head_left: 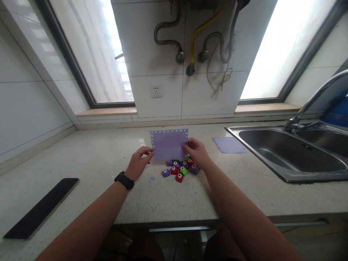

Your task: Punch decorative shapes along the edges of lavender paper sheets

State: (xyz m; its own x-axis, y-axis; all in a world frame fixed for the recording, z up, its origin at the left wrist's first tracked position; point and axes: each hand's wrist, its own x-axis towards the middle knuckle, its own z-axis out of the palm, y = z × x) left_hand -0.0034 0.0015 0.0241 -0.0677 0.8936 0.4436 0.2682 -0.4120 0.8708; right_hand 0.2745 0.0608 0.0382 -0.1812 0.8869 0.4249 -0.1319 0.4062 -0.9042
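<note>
Between my two hands a sheet of purple paper [169,145] is held up, with small shapes punched along its top and side edges. My left hand [140,159] pinches its lower left edge, and a dark watch sits on that wrist. At the right edge, my right hand [196,150] grips the same sheet between thumb and fingers. Just below the paper, several small craft punches [179,177] in red, purple and green lie in a cluster on the counter. The sheet partly hides the rearmost ones.
A second purple sheet [228,145] with punched edges lies at the right, beside the steel sink [272,174] and its faucet [295,121]. A flat black slab [43,206] rests at the counter's left. Tiny purple scraps [152,178] dot the counter. Pipes and a socket [156,91] are on the wall.
</note>
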